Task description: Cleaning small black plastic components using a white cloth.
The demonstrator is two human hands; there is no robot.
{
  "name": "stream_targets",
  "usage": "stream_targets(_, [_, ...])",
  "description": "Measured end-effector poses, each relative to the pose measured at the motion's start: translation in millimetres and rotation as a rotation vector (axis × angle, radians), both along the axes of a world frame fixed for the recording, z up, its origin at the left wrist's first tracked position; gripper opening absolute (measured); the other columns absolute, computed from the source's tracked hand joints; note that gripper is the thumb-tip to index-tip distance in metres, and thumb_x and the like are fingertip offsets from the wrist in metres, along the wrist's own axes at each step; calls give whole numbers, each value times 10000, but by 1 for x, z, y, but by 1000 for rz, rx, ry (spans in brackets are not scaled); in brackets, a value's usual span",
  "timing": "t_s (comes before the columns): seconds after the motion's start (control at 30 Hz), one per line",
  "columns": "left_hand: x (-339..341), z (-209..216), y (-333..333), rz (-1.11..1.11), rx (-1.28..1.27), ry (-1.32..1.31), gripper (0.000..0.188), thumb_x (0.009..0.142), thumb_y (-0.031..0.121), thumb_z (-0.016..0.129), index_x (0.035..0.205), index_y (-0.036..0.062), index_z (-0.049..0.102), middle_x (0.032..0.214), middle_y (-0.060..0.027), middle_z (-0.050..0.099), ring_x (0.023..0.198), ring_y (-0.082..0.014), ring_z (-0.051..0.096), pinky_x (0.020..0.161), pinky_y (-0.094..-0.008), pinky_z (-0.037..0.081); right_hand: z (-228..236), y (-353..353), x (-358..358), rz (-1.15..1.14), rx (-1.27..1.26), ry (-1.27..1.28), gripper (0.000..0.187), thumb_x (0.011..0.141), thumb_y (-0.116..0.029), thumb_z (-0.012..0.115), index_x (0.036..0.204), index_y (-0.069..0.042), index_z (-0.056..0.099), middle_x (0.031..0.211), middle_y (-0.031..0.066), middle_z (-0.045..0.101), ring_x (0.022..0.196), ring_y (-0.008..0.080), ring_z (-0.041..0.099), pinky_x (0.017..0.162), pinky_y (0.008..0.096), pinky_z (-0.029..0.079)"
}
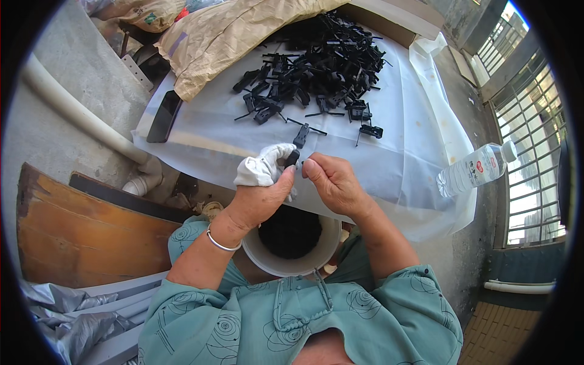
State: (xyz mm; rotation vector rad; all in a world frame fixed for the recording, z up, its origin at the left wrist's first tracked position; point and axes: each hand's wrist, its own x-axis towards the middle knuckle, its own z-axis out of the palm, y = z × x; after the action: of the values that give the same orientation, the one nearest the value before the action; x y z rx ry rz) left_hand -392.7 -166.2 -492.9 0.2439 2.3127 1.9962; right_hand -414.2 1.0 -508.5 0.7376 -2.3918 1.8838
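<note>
My left hand (260, 182), its fingers partly covered by a white cloth glove (258, 168), grips a small black plastic part (292, 159) between thumb and fingers. Close beside it, my right hand (336, 184) is closed in a pinch; what sits at its fingertips is too small to name. Just beyond both hands lies another black plastic part (301, 136) with thin arms sticking out sideways. Farther back, a large heap of similar black parts (334, 52) covers the sheeted table (401, 152). Below my hands, a whitish bucket (333, 246) stands between my legs with dark contents.
A clear plastic bottle (474, 170) lies at the table's right edge. A dark phone (164, 117) rests at the left edge, near brown paper sacking (225, 36). An open cardboard box (398, 21) is at the back. A wooden board (91, 228) leans at my left.
</note>
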Motion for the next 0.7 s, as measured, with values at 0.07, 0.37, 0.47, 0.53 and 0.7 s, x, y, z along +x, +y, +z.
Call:
stream_targets(0.07, [1, -2, 2, 18, -15, 8, 295, 810, 33, 574, 1090, -41, 521, 846, -75, 600, 726, -94, 548, 651, -242, 476, -3, -7, 2, 22, 0, 29, 254, 899, -184, 511, 739, 14, 514, 574, 125, 461, 513, 183, 395, 503, 324, 383])
stream_targets(0.37, [3, -11, 1, 40, -366, 502, 294, 837, -18, 533, 1128, -37, 495, 948, -71, 579, 820, -110, 550, 732, -233, 473, -23, -25, 5, 4, -145, -221, 271, 933, -186, 469, 776, 18, 555, 680, 10, 542, 664, 67, 466, 588, 245, 416])
stream_targets(0.47, [1, -12, 4, 51, -86, 307, 284, 823, 24, 546, 1098, -23, 494, 917, -99, 582, 808, -143, 555, 734, -255, 466, -8, -14, 1, 59, -46, -243, 237, 920, -174, 483, 820, 21, 575, 695, 37, 572, 679, 76, 506, 605, 246, 430])
stream_targets(0.53, [-5, -11, -2, 34, 57, 236, 285, 853, 36, 530, 1117, -5, 432, 896, -64, 547, 812, -106, 504, 734, -228, 437, 2, -8, -3, 30, 53, -118, 207, 904, -165, 506, 842, 16, 585, 692, 51, 574, 661, 91, 515, 602, 244, 429])
stream_targets(0.7, [-6, -5, -11, -15, 237, 31, 274, 882, 32, 486, 1143, 7, 405, 888, -34, 526, 791, -73, 467, 696, -203, 424, -3, 1, -6, 101, 315, 44, 125, 832, -115, 595, 886, -4, 609, 683, 86, 577, 592, 141, 528, 572, 237, 426])
